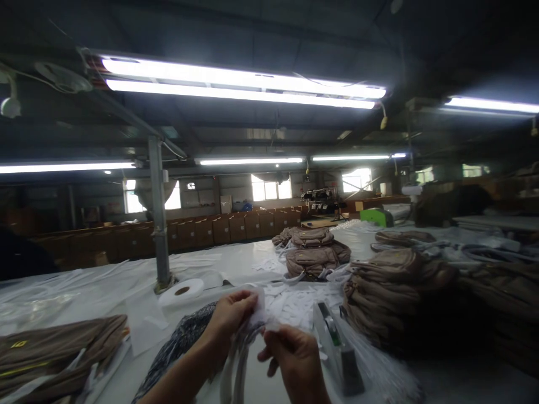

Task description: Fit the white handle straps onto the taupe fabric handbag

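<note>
In the head view my left hand (234, 315) is closed, pinching a thin whitish, see-through sheet (257, 314). My right hand (295, 359) is closed close beside it, thumb and fingertip together at the sheet's lower edge; what lies between them is too small to make out. Grey-white straps (236, 365) hang down below the hands. Right of my right hand stands a grey tape dispenser (340, 350). Behind both hands lies a heap of white paper slips (298, 300). A dark, crinkled bundle (179, 342) is partly hidden by my left forearm.
Brown bags are stacked at the right (387, 286) and farther back (314, 261); another brown bag (54, 348) lies at the left. A white roll (183, 290) rests by a metal post (158, 224) rising through the table. Cardboard boxes (223, 227) line the background.
</note>
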`<state>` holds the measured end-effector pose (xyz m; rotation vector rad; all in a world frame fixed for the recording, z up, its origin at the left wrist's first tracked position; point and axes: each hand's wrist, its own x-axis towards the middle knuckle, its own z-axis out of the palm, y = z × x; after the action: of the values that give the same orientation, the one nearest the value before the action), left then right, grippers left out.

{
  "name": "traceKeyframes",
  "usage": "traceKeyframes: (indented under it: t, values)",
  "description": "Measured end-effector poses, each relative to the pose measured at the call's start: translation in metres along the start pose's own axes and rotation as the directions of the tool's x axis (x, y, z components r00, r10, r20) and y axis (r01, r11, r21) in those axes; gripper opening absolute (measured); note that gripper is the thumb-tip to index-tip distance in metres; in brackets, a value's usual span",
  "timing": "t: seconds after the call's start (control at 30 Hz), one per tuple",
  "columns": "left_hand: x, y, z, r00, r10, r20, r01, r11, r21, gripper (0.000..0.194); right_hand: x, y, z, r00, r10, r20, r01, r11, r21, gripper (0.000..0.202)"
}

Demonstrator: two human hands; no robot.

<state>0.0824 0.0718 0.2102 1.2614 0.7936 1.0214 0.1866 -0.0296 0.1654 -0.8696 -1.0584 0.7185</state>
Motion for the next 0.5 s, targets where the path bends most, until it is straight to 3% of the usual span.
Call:
traceKeyframes:
  t: [0.07, 0.17, 0.5]
  values:
    - [0.002, 0.006, 0.002, 0.999, 0.050, 0.004, -0.050, 0.998, 0.045, 0.032, 0.008, -0.004, 0.008, 0.995, 0.095, -0.007, -0.093, 0.987, 0.132, 0.042]
    - [0.002, 0.009, 0.003, 0.996, 0.087, 0.017, -0.088, 0.992, 0.094, 0.035, 0.018, -0.006, 0.013, 0.987, 0.156, -0.037, -0.146, 0.969, 0.201, 0.048]
    - [-0.011, 0.002, 0.006, 0.999, 0.035, 0.004, -0.035, 0.998, 0.045, 0.039, 0.034, -0.006, 0.013, 0.958, 0.266, -0.107, -0.268, 0.963, -0.010, 0.060]
